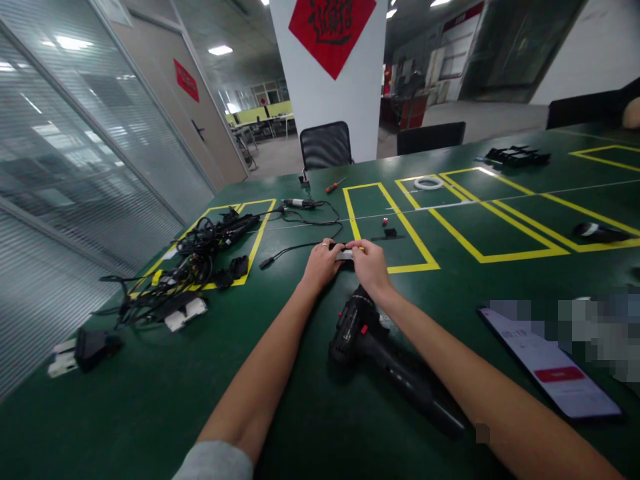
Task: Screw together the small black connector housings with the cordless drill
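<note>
My left hand (321, 265) and my right hand (369, 263) meet over the green table (150, 413), both closed on a small grey and black part (345, 255) held between them. A black cable runs from that part leftward across the table. A black power screwdriver (370, 343) lies on the table under my right forearm, untouched.
A tangle of black cables and connectors (200, 257) lies at the left, with white and black plugs (83, 350) nearer the edge. A phone (550, 363) lies at the right. Yellow tape boxes mark the table; a red screwdriver (335, 185), a white ring (429, 183) and black parts (517, 157) sit farther back.
</note>
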`<state>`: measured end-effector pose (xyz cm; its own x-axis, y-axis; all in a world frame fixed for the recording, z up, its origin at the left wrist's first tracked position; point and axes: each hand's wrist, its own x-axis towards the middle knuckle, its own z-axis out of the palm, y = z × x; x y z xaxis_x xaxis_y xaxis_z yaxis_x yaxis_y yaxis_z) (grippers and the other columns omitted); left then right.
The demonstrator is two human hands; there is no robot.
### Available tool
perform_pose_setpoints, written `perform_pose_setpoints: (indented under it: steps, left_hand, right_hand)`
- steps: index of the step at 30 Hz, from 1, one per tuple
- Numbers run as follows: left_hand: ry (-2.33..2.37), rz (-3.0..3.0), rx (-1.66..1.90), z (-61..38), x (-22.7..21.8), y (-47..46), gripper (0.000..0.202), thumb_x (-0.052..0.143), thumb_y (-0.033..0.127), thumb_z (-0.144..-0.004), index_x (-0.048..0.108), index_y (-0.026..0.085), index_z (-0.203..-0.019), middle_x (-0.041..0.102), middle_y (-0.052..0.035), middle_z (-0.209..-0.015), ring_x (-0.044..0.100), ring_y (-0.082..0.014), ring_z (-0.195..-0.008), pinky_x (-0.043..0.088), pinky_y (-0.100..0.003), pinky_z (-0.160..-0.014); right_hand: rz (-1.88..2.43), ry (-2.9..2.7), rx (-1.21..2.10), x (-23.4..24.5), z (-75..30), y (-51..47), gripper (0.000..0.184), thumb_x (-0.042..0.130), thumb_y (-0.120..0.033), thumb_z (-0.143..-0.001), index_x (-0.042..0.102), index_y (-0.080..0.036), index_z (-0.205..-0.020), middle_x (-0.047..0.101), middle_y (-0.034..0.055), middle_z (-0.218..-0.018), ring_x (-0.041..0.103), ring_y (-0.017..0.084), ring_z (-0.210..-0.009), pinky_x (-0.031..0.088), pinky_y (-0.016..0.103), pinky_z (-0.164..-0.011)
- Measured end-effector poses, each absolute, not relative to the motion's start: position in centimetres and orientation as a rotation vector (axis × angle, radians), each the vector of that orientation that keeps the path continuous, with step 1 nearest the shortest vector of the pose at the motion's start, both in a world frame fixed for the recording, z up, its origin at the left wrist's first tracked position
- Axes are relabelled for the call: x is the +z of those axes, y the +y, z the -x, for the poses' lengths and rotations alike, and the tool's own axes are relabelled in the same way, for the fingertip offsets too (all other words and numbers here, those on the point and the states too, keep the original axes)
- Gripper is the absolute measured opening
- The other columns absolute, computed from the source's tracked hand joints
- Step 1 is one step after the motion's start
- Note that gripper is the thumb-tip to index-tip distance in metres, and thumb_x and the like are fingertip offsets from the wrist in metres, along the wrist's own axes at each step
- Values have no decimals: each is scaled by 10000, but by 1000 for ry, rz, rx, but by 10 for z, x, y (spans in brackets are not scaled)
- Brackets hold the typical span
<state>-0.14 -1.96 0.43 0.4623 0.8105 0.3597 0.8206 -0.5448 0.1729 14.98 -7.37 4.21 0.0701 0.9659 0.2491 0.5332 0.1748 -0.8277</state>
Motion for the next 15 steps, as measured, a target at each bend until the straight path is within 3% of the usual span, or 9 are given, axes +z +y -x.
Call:
perform_pose_setpoints:
  steps: [3,7,12,15]
  left_hand:
    - [-1505,2749,-739,3,6,-18,390,521,307,-908,564,256,-1292,499,-110,-1194,593,-249,-1018,469,-380,-946]
    - [-1509,2892,-930,13,8,-26,371,557,323,-898,592,229,-1256,484,-95,-1172,578,-217,-1021,462,-354,-977]
    - [-1635,2914,-1169,23,2,-33,534,786,296,-711,616,155,-1197,557,-104,-1117,554,-237,-1072,453,-380,-1002]
    - [-1746,2847,-1226,29,-2,-32,526,820,297,-659,643,149,-1131,618,-107,-1086,575,-254,-1040,463,-415,-978]
  right_hand:
    - [1624,-1743,493,47,-151,-78,375,484,-203,-876,606,-170,-1229,716,156,-1011,658,315,-980,466,421,-871]
    - [1707,-1970,392,44,-159,-75,299,553,-213,-879,649,-177,-1160,717,185,-999,663,348,-989,448,434,-875]
    - [1647,-2072,318,46,-158,-66,237,530,-281,-924,686,-227,-1094,730,143,-991,664,308,-965,439,378,-841]
    - [1567,-2028,288,55,-161,-66,239,552,-320,-918,691,-246,-1098,736,105,-953,661,283,-912,427,336,-792]
